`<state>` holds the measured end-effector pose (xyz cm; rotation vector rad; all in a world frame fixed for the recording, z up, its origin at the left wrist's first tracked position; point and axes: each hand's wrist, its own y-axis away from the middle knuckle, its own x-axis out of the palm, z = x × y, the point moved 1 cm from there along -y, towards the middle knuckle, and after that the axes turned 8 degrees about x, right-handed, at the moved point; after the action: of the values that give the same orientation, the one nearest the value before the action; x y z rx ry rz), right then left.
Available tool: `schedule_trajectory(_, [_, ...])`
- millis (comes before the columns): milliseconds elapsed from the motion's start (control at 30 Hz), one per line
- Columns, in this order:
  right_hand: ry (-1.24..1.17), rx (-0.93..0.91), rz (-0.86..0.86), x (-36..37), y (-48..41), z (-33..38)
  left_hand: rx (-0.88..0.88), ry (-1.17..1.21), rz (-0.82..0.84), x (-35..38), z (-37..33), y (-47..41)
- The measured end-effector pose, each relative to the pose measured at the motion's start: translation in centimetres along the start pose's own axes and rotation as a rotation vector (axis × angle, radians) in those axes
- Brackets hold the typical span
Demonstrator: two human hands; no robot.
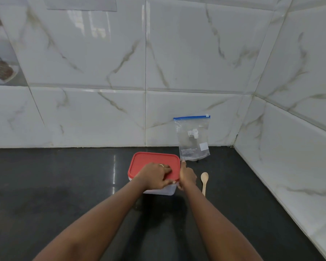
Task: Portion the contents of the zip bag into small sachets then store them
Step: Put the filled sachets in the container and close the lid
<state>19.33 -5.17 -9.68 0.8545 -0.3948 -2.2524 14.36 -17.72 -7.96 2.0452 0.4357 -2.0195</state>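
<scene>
A clear plastic container (166,191) with a red lid (151,160) sits on the black counter. My left hand (155,176) lies on top of the lid near its front right corner, fingers bent over the lid's edge. My right hand (186,176) is against the container's right side, its index finger stretched along the lid's rim and its thumb at the front corner. A clear zip bag (193,138) with a blue seal strip leans upright against the tiled wall just behind the container. It looks empty. No sachets are in sight.
A small wooden spoon (204,182) lies on the counter (64,185) right of the container. Marble-look tiled walls (290,147) close the back and right sides, meeting in a corner behind the bag.
</scene>
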Motion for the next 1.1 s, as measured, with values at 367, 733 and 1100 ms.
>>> schedule_trajectory(367, [0.499,0.099,-0.375,-3.5,-3.5,-4.4,-0.217,-0.098,0.067,1.6,3.3,0.0])
schedule_trajectory(733, [0.230,-0.063,-0.172,2.1,-4.8,1.0,-0.348,-0.040,0.041,1.7,9.1,-3.7])
schedule_trajectory(1100, [0.245,-0.069,-0.150,5.8,-8.5,4.4,-0.309,-0.047,-0.001,2.2,11.4,-4.7])
